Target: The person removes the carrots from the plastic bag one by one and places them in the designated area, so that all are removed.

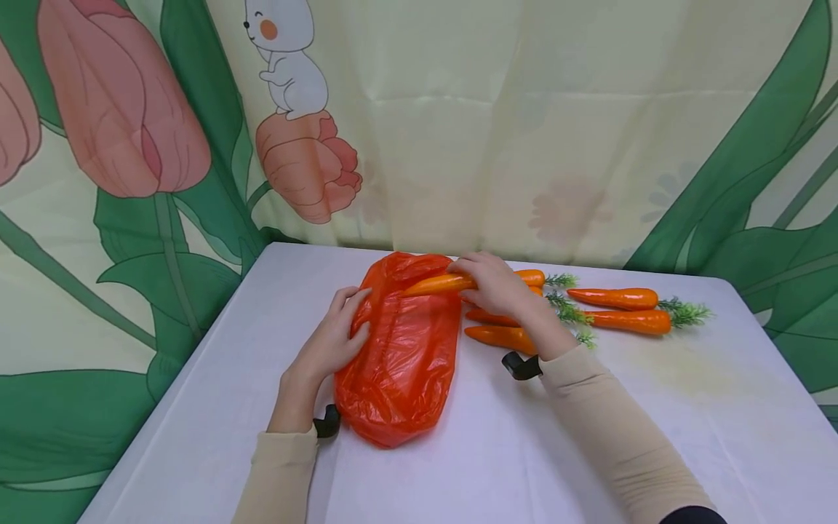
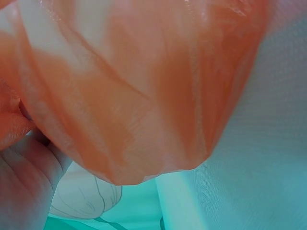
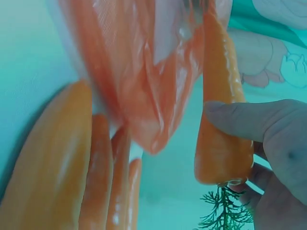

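Observation:
A red plastic bag (image 1: pixel 406 364) stands on the table, its mouth toward the back. My left hand (image 1: pixel 330 338) holds the bag's left edge near the mouth; in the left wrist view the thin film hides most of the fingers. With thumb and fingers, my right hand (image 1: pixel 494 287) grips an orange carrot (image 1: pixel 428 284) over the bag's mouth, tip pointing left. The right wrist view shows this carrot (image 3: pixel 223 139) with its green leafy top hanging below the thick end. Several other carrots (image 1: pixel 500 336) lie beside the bag, partly hidden under the right hand and forearm.
Farther right, two carrots (image 1: pixel 615 298) with leafy tops lie on the white-covered table (image 1: pixel 458 473). A patterned curtain (image 1: pixel 458 145) hangs behind the table's back edge. Black wrist-camera mounts (image 1: pixel 521 366) jut from both wrists.

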Motion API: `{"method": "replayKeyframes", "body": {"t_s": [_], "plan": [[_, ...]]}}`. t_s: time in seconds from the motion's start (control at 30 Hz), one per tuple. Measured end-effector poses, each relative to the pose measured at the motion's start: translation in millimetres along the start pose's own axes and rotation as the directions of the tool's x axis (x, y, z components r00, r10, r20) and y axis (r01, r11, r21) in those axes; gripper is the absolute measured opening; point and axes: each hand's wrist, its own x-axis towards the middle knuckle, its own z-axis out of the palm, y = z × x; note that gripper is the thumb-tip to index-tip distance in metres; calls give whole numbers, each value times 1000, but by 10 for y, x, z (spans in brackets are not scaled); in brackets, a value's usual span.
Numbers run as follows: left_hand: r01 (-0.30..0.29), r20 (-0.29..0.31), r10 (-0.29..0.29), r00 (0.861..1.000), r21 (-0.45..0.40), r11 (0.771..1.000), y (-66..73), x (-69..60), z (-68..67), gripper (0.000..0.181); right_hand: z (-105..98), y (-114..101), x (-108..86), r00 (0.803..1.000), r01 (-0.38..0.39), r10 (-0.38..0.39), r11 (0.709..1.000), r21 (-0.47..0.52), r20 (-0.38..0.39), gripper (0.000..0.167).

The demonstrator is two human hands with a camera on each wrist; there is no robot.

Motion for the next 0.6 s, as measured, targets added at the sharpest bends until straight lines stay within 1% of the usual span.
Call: {"method": "replayKeyframes", "body": {"t_s": [0.23,0.47,0.6], "plan": [[2,1,-2,1000,-5,1000,-11,-13,6,58,-141,169,-236,999,-24,25,999,38,-27,41],[-33,5,33,999,37,999,-22,-2,1,56,-306,393,-517,996,-67,70,996,55,-62,44],[-25,12,25,1000,35,999,-23,3,-2,57,-411,520,-686,992,-92,98,993,73,-82,45]]}}
